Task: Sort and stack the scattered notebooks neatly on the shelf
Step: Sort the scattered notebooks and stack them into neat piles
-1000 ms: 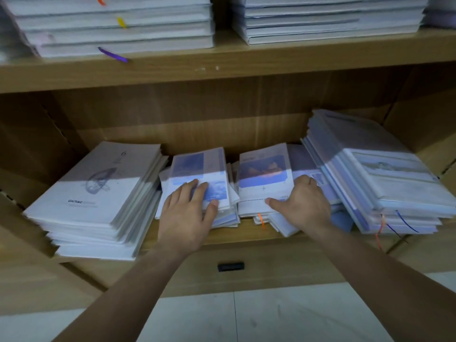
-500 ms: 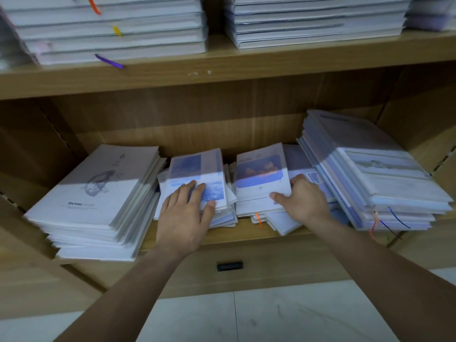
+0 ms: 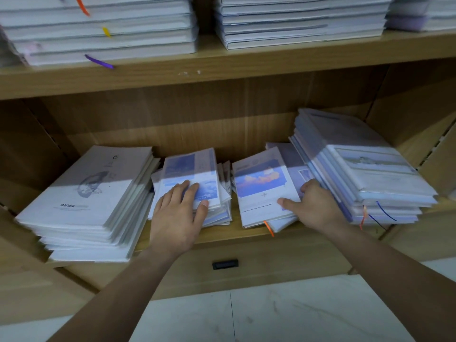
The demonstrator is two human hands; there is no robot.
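On the lower wooden shelf (image 3: 222, 236) lie two small piles of blue-and-white notebooks between two bigger stacks. My left hand (image 3: 176, 215) rests flat, fingers straight, on top of the left small pile (image 3: 190, 174). My right hand (image 3: 312, 206) grips the right edge of the notebook with a cloud picture (image 3: 261, 186), thumb on its cover, fingers curled underneath. That notebook tops the right small pile and an orange ribbon hangs from its front edge.
A tall stack of large white notebooks (image 3: 84, 193) fills the shelf's left end. Another tall stack (image 3: 357, 166) leans at the right, close to my right hand. The upper shelf (image 3: 222, 67) carries more white stacks. White tiled floor lies below.
My right hand has slid to the right edge of the cloud notebook and drawn it toward the right stack, widening the gap between the two small piles. My left hand has stayed on its pile.
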